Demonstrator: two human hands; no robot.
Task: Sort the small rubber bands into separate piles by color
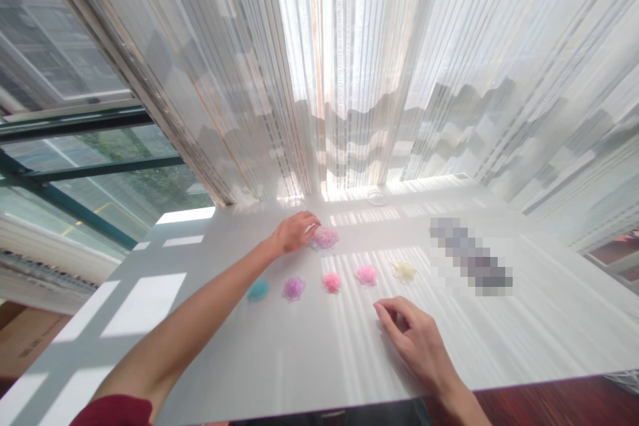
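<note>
from my remote seat, my left hand (299, 231) curls over the mixed pink heap (326, 238); my right (412, 336) is loosely curled near the yellow heap (403, 271). i can't tell whether either grips anything. teal (258, 290) through yellow sit spaced, probably keeping colours separate.

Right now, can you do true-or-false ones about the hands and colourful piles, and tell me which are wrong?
1. The left hand is at the big mixed pile. True.
2. The right hand is holding the blue pile. False: the blue pile lies on the white table, away from the right hand.
3. Five smaller piles make a row. True.
4. The yellow pile is at the row's left end. False: the yellow pile is at the right end.
</note>
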